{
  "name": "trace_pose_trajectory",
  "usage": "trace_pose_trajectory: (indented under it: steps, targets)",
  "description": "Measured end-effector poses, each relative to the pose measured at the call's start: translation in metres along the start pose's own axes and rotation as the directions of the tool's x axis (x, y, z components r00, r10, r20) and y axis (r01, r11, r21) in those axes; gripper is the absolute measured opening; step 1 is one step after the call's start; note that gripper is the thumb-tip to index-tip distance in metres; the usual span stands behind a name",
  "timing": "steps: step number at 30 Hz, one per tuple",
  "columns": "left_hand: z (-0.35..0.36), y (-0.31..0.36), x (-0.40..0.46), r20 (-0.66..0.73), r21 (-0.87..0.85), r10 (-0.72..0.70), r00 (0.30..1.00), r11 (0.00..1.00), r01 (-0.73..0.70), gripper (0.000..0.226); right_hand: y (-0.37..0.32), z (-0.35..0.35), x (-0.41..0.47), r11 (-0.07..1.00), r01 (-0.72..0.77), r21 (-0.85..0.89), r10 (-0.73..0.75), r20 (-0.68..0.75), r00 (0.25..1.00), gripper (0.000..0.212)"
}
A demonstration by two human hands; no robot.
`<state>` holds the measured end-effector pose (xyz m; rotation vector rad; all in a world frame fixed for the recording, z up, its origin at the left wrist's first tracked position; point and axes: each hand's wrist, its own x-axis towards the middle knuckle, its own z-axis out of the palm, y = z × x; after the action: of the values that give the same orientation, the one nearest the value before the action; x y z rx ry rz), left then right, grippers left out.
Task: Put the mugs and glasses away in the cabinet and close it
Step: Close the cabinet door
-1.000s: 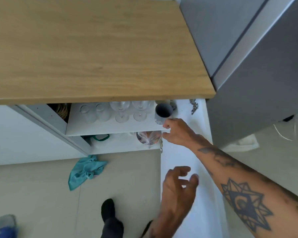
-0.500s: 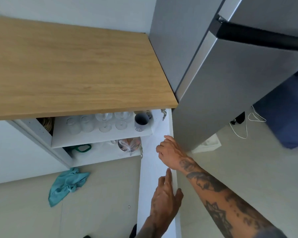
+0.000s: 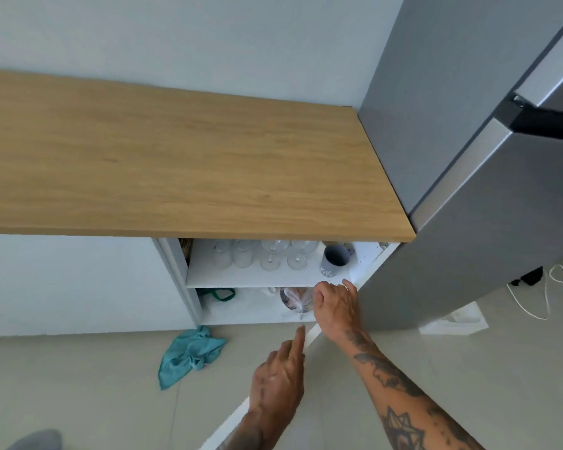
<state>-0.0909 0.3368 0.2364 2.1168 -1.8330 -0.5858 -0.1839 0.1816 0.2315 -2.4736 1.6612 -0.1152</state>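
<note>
So the cabinet [image 3: 195,280] under the wooden counter [image 3: 176,164] is open, and the upper shelf [image 3: 251,280] has all the drinkware lined up: two plain glasses [image 3: 233,257] on the left, two stemmed wine glasses [image 3: 283,254] upside down next to them, and a grey mug [image 3: 334,259] at the right end, tipped so you look right into it. The door [image 3: 309,337] is swung partway, seen almost edge-on as a thin white strip running down toward the camera. Right hand [image 3: 337,308] is laid flat on the door near its top edge, fingers spread, not holding anything. Left hand [image 3: 278,381] is lower down, also empty, with the index finger stretched out along the door edge and the rest loosely curled. On the lower shelf there's something wrapped in clear plastic [image 3: 294,300], partly hidden behind the right hand, plus a green loop [image 3: 223,293] further left. A teal cloth [image 3: 189,354] is crumpled on the floor just in front of the cabinet, and a grey fridge [image 3: 468,190] stands hard against the counter's right end.
</note>
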Motion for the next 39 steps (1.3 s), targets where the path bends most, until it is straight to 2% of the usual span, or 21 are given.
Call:
trace_pose_trajectory:
  steps: [3, 5, 6, 9, 11, 13, 14, 18, 19, 21, 23, 29, 33, 36, 39]
  targets:
    - [-0.024, -0.043, -0.01, 0.013, 0.113, 0.097, 0.995, 0.989, -0.098, 0.082, -0.031, 0.008, -0.019, 0.993, 0.102, 0.056, -0.101, -0.021, 0.995, 0.033]
    - [-0.038, -0.065, -0.008, 0.038, 0.132, 0.089, 0.995, 0.987, -0.094, 0.098, -0.046, 0.011, -0.033, 0.989, 0.13, 0.069, -0.13, -0.003, 0.992, 0.045]
    - [-0.041, -0.073, -0.006, 0.041, 0.154, 0.07, 0.997, 0.985, -0.075, 0.098, -0.05, 0.011, -0.039, 0.988, 0.141, 0.061, -0.142, 0.016, 0.99, 0.054]
    - [-0.044, -0.077, 0.005, -0.066, 0.286, 0.119, 0.991, 0.953, -0.095, 0.088, -0.049, 0.008, -0.042, 0.977, 0.204, 0.06, -0.208, 0.081, 0.975, 0.072]
    - [-0.046, -0.074, 0.013, -0.111, 0.303, 0.066, 0.992, 0.952, -0.029, 0.089, -0.043, 0.005, -0.039, 0.964, 0.266, 0.013, -0.264, 0.155, 0.952, 0.073]
    - [-0.053, -0.074, 0.021, -0.129, 0.284, 0.003, 0.992, 0.958, 0.034, 0.093, -0.04, -0.001, -0.034, 0.952, 0.307, 0.002, -0.304, 0.153, 0.94, 0.073]
    - [-0.056, -0.075, 0.026, -0.129, 0.271, -0.033, 0.991, 0.96, 0.067, 0.096, -0.042, -0.003, -0.031, 0.944, 0.328, -0.025, -0.324, 0.105, 0.94, 0.08]
    - [-0.064, -0.079, 0.046, -0.177, 0.275, -0.152, 0.972, 0.941, 0.197, 0.094, -0.054, -0.015, -0.007, 0.949, 0.313, -0.02, -0.309, 0.11, 0.945, 0.104]
    - [-0.064, -0.077, 0.053, -0.183, 0.274, -0.175, 0.967, 0.936, 0.221, 0.091, -0.057, -0.013, 0.0, 0.945, 0.328, -0.015, -0.325, 0.098, 0.941, 0.103]
    - [-0.065, -0.072, 0.065, -0.182, 0.264, -0.226, 0.957, 0.926, 0.269, 0.087, -0.061, -0.009, 0.009, 0.951, 0.307, 0.029, -0.306, 0.204, 0.93, 0.094]
    - [-0.066, -0.069, 0.076, -0.199, 0.251, -0.258, 0.945, 0.919, 0.304, 0.086, -0.062, -0.009, 0.016, 0.957, 0.291, 0.001, -0.283, 0.236, 0.93, 0.092]
    - [-0.066, -0.076, 0.092, -0.255, 0.276, -0.248, 0.935, 0.908, 0.316, 0.092, -0.05, -0.006, 0.025, 0.955, 0.293, 0.052, -0.296, 0.266, 0.917, 0.091]
    - [-0.071, -0.087, 0.104, -0.25, 0.303, -0.233, 0.94, 0.903, 0.304, 0.096, -0.048, -0.009, 0.03, 0.927, 0.303, 0.221, -0.338, 0.145, 0.93, 0.084]
    - [-0.078, -0.092, 0.112, -0.193, 0.296, -0.235, 0.953, 0.912, 0.285, 0.094, -0.043, -0.022, 0.048, 0.908, 0.35, 0.229, -0.361, 0.006, 0.932, 0.072]
    - [-0.084, -0.094, 0.118, -0.152, 0.303, -0.217, 0.964, 0.918, 0.254, 0.095, -0.041, -0.037, 0.077, 0.94, 0.28, 0.195, -0.279, -0.031, 0.96, 0.067]
